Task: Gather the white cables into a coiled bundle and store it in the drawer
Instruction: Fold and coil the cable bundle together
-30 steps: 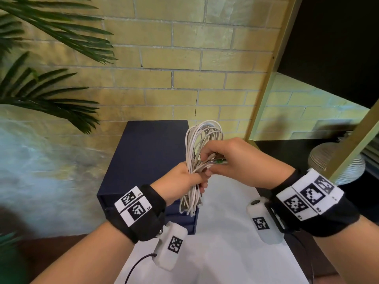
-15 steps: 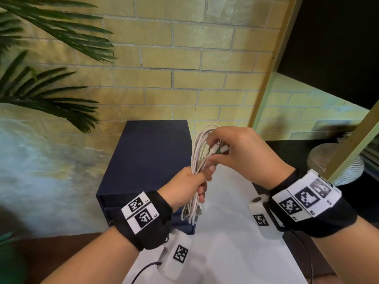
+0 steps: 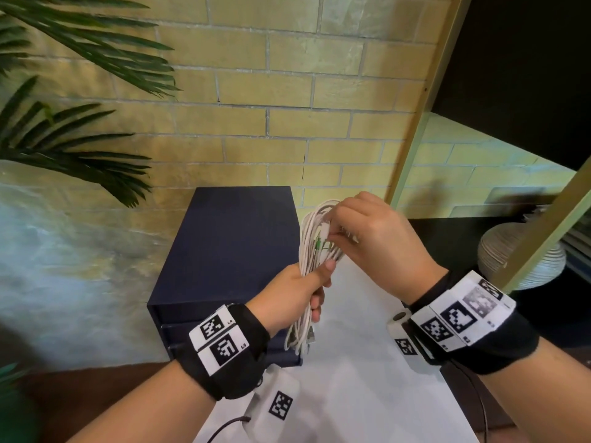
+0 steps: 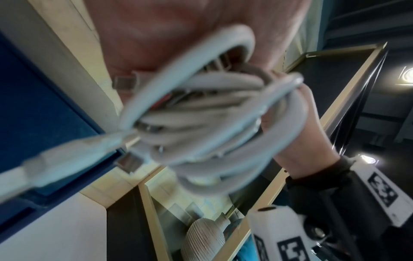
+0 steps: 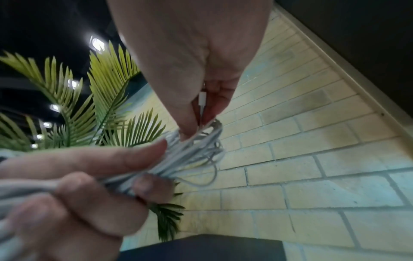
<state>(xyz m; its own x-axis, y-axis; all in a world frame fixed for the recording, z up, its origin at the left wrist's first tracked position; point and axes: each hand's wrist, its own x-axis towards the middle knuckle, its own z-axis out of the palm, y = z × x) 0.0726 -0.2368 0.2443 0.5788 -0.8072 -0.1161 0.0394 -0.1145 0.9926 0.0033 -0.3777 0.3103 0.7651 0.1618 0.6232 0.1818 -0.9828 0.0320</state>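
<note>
Fingers [image 3: 315,303] of my left hand [image 3: 287,295] wrap the white cables [image 3: 311,247] mid-bundle, loops above and below the fist. Right hand [image 3: 374,241] pinches a plug end [image 3: 325,232] above; tuck it inside. Drawer unit [image 3: 230,251] sits behind my knuckles, seemingly closed.

The middle of the white cable bundle [image 3: 311,251] is hidden inside the left hand [image 3: 289,298], so how the loops cross there cannot be told. In the left wrist view the bundle [image 4: 201,123] is blurred and its near strand runs off the left edge. The right hand [image 3: 377,241] covers the top loops, and its fingers [image 5: 190,114] hide most of a small white plug [image 5: 202,98]. The drawer fronts of the dark blue cabinet [image 3: 224,251] are largely behind the left wrist. The ribbed vase [image 3: 505,251] is partly behind a gold frame bar.
</note>
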